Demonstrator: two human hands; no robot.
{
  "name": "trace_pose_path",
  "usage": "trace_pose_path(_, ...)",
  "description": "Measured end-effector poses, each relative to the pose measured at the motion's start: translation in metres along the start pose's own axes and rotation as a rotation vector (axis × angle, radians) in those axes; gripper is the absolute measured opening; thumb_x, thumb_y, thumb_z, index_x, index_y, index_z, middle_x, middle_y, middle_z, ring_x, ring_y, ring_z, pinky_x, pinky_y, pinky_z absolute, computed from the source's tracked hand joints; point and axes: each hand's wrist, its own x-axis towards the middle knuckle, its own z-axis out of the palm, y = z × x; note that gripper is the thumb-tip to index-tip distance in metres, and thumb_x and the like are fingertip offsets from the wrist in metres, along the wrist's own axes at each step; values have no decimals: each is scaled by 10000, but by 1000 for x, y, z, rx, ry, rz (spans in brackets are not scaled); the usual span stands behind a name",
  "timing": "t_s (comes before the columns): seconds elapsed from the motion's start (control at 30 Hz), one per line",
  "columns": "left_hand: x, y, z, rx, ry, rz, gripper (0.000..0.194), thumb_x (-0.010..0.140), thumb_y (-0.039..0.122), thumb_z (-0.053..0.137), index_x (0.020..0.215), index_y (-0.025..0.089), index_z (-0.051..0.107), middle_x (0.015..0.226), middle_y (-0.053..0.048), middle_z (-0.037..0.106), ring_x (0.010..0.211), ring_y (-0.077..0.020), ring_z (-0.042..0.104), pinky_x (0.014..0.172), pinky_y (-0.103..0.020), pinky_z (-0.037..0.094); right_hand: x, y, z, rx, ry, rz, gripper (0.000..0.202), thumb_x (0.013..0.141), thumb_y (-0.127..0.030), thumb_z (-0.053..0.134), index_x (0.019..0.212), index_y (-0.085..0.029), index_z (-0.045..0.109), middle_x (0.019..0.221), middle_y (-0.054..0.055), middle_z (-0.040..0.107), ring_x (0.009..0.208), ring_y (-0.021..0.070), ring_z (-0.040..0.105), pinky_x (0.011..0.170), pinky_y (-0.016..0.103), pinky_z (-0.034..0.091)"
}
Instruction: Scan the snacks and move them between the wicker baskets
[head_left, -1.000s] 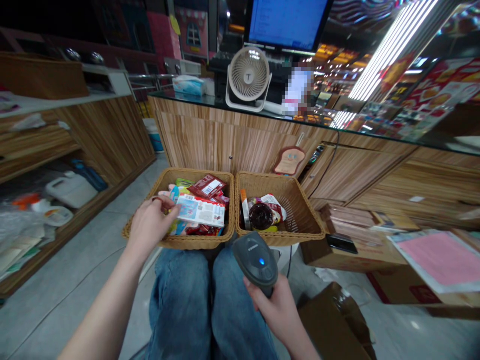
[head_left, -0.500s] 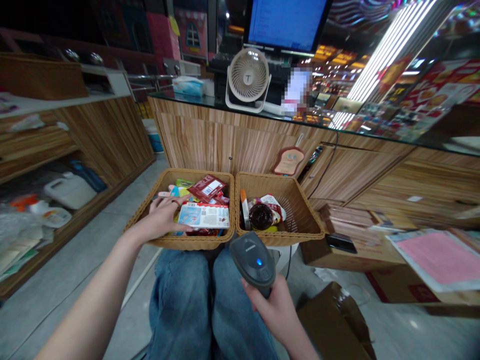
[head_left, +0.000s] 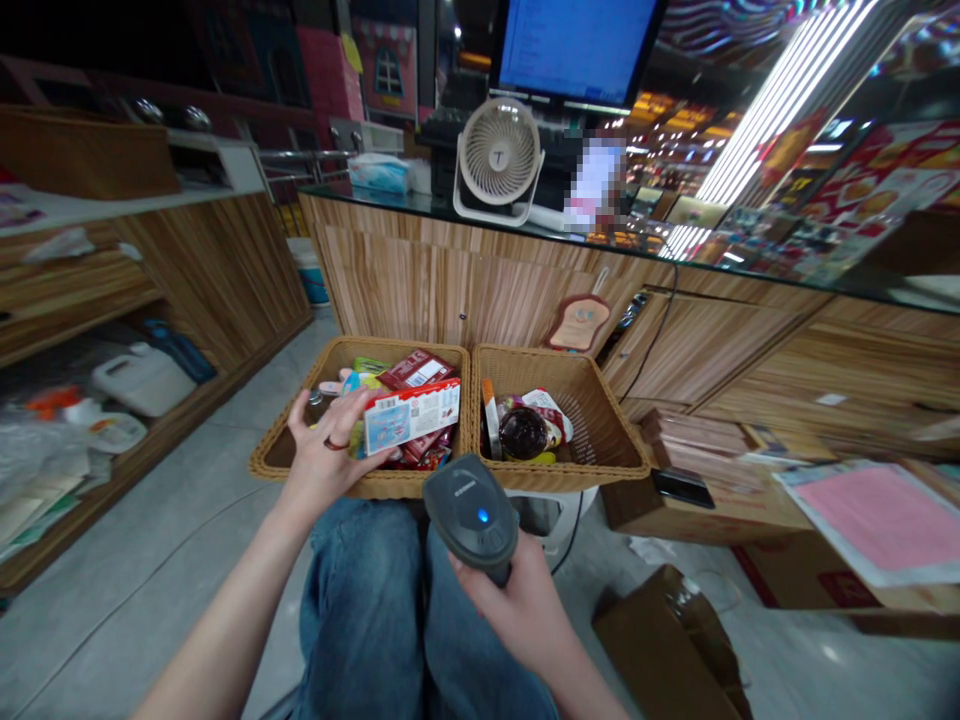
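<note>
My left hand (head_left: 330,450) grips the left end of a flat white, blue and red box (head_left: 412,416), tilted above the left wicker basket (head_left: 292,420). Packets lie under it, among them a dark red one (head_left: 414,369). In my right hand (head_left: 517,600) is a dark grey barcode scanner (head_left: 472,510) with a blue light, held over my knees and pointing toward the baskets. The right wicker basket (head_left: 615,430) holds a dark-lidded jar (head_left: 523,432), an orange and white box (head_left: 491,418) and some packets.
Behind the baskets is a wooden counter (head_left: 397,270) with a fan (head_left: 499,155) and a monitor (head_left: 574,50). Cardboard boxes (head_left: 795,580) and a black phone (head_left: 682,487) are at the right. A shelf with a white jug (head_left: 142,380) stands at the left.
My left hand has moved right and closed on the white box, whose right end is now raised. My right hand has brought the scanner left, closer to the box.
</note>
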Motion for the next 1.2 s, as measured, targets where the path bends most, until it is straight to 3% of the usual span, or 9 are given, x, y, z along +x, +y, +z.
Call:
trace_pose_path(0.13,-4,-1,4,13,-39,-73,1106,904,360,814,1682,405,29,1492,-140,676,1372,-334,653,1318,-636,119,6,-6,8,2,-30,-17,63,862,-242,658,811,-207,643,784,20,734,709,189,659,689,278,507)
trace_pose_path(0.23,-5,0,4,34,-80,-115,1017,911,395,798,1664,370,115,1465,-147,694,1363,-341,659,1320,-632,116,8,-8,9,7,-46,-15,62,849,-235,642,795,-209,630,768,12,714,694,178,636,672,268,481)
trace_pose_path(0.37,-5,-1,5,45,-51,-98,952,901,415,807,1636,347,205,1433,-145,715,1337,-342,678,1324,-620,130,8,-10,10,16,-62,-22,43,841,-229,631,805,-206,634,764,10,701,694,173,619,673,262,475)
trace_pose_path(0.57,-3,1,2,47,-50,-71,1013,928,355,771,1652,379,62,1435,-140,713,1311,-339,695,1313,-638,164,4,-8,7,3,-32,-45,32,845,-223,650,826,-199,657,786,20,729,713,182,647,682,257,507)
trace_pose_path(0.8,6,9,-2,23,41,-91,960,902,432,797,1634,391,177,1449,-120,683,1303,-342,691,1300,-644,228,-19,13,-10,-43,74,-19,115,913,-310,684,871,-210,720,732,38,731,737,236,707,697,301,584)
trace_pose_path(0.9,30,22,10,-26,32,-99,962,885,476,805,1629,377,202,1462,-108,674,1348,-345,658,1310,-641,208,-26,16,-15,-35,101,13,200,946,-411,705,901,-220,746,674,44,701,781,273,723,698,325,610)
trace_pose_path(1.03,81,61,45,-146,17,-30,964,924,511,774,1660,336,176,1554,-152,606,1443,-326,580,1323,-614,163,-26,12,-16,-23,118,15,266,957,-484,713,945,-224,770,646,42,685,802,288,726,701,335,619)
trace_pose_path(1.1,98,83,65,-169,-114,-43,957,960,509,727,1693,282,155,1680,-222,447,1557,-369,441,1317,-650,86,-26,11,-17,-30,105,13,272,959,-489,709,949,-224,773,628,32,670,788,282,722,695,330,617)
trace_pose_path(1.2,101,102,84,-178,-301,-84,915,994,553,653,1714,250,178,1748,-242,306,1629,-430,277,1285,-700,110,-27,13,-18,-50,115,9,277,962,-491,706,944,-221,769,620,27,659,758,270,718,677,314,609)
